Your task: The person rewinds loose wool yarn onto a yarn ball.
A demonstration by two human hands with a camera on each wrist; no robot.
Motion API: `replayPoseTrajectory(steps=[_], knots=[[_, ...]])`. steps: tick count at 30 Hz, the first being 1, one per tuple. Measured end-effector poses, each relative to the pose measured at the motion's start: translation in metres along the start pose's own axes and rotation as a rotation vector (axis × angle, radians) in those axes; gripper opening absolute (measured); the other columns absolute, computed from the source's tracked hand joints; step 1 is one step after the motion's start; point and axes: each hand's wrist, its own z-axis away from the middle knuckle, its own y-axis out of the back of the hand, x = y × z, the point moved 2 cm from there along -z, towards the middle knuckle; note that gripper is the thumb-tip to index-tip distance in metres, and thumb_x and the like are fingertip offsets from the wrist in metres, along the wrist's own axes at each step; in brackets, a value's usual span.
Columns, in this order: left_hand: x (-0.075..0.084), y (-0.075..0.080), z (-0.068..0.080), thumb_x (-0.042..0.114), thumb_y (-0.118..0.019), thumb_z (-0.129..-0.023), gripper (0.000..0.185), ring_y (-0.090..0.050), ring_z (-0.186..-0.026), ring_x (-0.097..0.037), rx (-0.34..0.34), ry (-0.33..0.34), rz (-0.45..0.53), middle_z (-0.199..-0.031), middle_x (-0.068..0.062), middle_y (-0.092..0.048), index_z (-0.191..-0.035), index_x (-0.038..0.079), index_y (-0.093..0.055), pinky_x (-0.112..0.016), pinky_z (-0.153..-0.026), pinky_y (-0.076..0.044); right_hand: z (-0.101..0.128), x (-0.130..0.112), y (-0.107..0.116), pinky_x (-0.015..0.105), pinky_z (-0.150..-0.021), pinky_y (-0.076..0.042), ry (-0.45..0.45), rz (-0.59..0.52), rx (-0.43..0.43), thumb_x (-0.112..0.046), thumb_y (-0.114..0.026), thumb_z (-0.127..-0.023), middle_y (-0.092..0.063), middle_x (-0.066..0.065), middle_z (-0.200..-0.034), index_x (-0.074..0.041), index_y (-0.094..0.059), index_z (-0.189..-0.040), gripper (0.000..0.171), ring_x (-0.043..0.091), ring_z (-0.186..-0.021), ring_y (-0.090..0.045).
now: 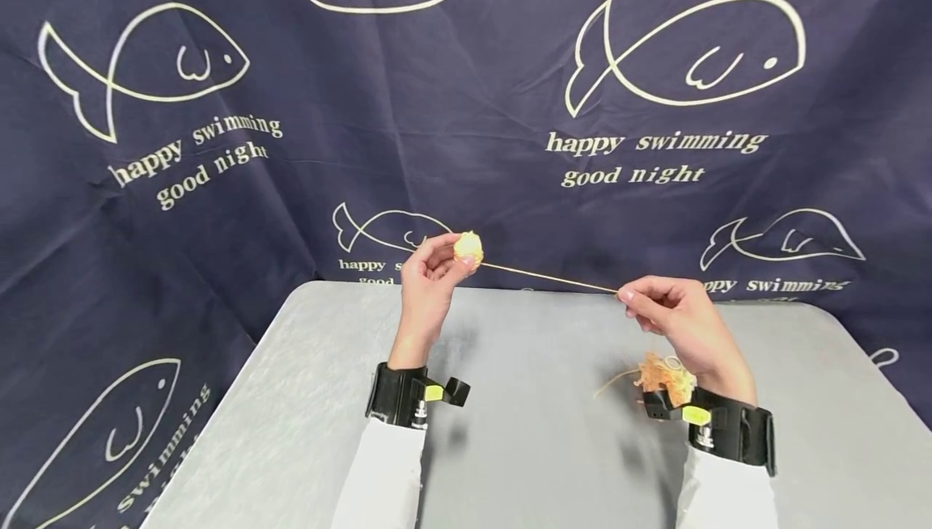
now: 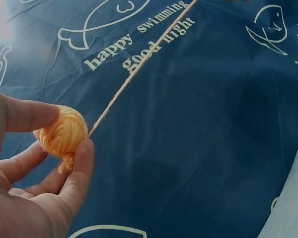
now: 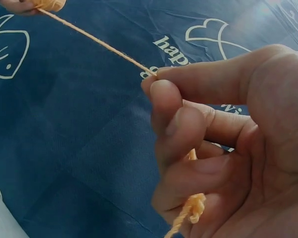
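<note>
My left hand (image 1: 437, 266) pinches a small ball of orange yarn (image 1: 468, 248) between thumb and fingers, raised above the table's far edge; the ball (image 2: 62, 133) shows close up in the left wrist view. A taut strand of yarn (image 1: 549, 277) runs from it to my right hand (image 1: 658, 302), which pinches the strand (image 3: 97, 43) between thumb and forefinger, with loose yarn (image 3: 191, 208) trailing out under the palm. A loose tangle of orange yarn (image 1: 664, 375) lies on the grey table (image 1: 539, 432) beneath my right wrist.
A dark blue cloth (image 1: 451, 108) printed with white fish and lettering hangs behind and around the table. Black wrist bands (image 1: 399, 393) with cameras sit on both white-sleeved forearms.
</note>
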Motion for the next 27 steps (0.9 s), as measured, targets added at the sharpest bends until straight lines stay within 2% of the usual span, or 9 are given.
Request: replayPoseTrajectory(steps=[4,10,13,16,18,21,27], knots=[[-0.003,0.003,-0.002,-0.010,-0.070,-0.087,0.036,-0.068,-0.086,-0.017,-0.004,-0.008,-0.048,-0.108,-0.015,-0.067,-0.122,-0.010,-0.063,-0.026,-0.077,-0.060,-0.004,0.003,-0.001,0.022,-0.050,-0.041,0.000,-0.003,0.003,-0.006,-0.069,-0.096,-0.063,-0.003,-0.073,-0.004,-0.075,-0.093,0.008,0.009,-0.061,-0.050],[-0.009,0.006,-0.007,-0.008,-0.074,-0.084,0.035,-0.064,-0.083,-0.014,0.028,-0.007,-0.147,-0.103,-0.010,-0.069,-0.118,-0.006,-0.068,-0.020,-0.072,-0.055,-0.012,0.008,-0.003,0.023,-0.051,-0.041,0.000,0.008,-0.003,-0.006,-0.068,-0.096,-0.063,-0.004,-0.072,-0.005,-0.075,-0.092,0.008,0.011,-0.061,-0.049],[-0.011,0.007,-0.008,-0.008,-0.076,-0.083,0.034,-0.063,-0.082,-0.015,0.028,-0.030,-0.200,-0.102,-0.012,-0.069,-0.116,-0.004,-0.070,-0.019,-0.072,-0.055,-0.015,0.009,-0.005,0.024,-0.050,-0.040,-0.007,0.010,-0.007,-0.005,-0.069,-0.096,-0.063,-0.004,-0.072,-0.004,-0.075,-0.092,0.008,0.011,-0.060,-0.049],[-0.010,0.007,-0.008,-0.009,-0.075,-0.083,0.034,-0.065,-0.084,-0.020,0.014,-0.057,-0.209,-0.104,-0.016,-0.069,-0.117,-0.004,-0.070,-0.022,-0.074,-0.058,-0.015,0.009,-0.009,0.025,-0.050,-0.040,-0.016,0.030,-0.014,-0.007,-0.069,-0.096,-0.063,-0.004,-0.072,-0.004,-0.075,-0.093,0.007,0.012,-0.060,-0.050],[-0.010,0.006,-0.008,-0.010,-0.074,-0.082,0.035,-0.066,-0.084,-0.022,0.011,-0.066,-0.194,-0.105,-0.018,-0.069,-0.117,-0.005,-0.070,-0.024,-0.075,-0.059,-0.016,0.008,-0.011,0.024,-0.050,-0.041,-0.022,0.051,-0.022,-0.009,-0.069,-0.096,-0.063,-0.004,-0.073,-0.004,-0.075,-0.093,0.008,0.012,-0.060,-0.052],[-0.009,0.006,-0.008,-0.012,-0.074,-0.081,0.037,-0.067,-0.085,-0.021,0.021,-0.037,-0.138,-0.105,-0.016,-0.069,-0.118,-0.007,-0.070,-0.025,-0.077,-0.059,-0.016,0.007,-0.015,0.024,-0.051,-0.044,-0.017,0.076,-0.041,-0.010,-0.069,-0.097,-0.064,-0.002,-0.074,-0.003,-0.075,-0.095,0.009,0.012,-0.061,-0.054],[-0.013,0.004,-0.007,-0.014,-0.066,-0.087,0.039,-0.068,-0.092,-0.019,0.017,0.119,0.123,-0.110,-0.014,-0.063,-0.126,-0.013,-0.062,-0.031,-0.085,-0.060,-0.011,0.001,-0.016,0.026,-0.052,-0.048,0.018,0.146,-0.048,-0.009,-0.069,-0.097,-0.066,0.000,-0.075,-0.002,-0.075,-0.098,0.010,0.016,-0.063,-0.059]])
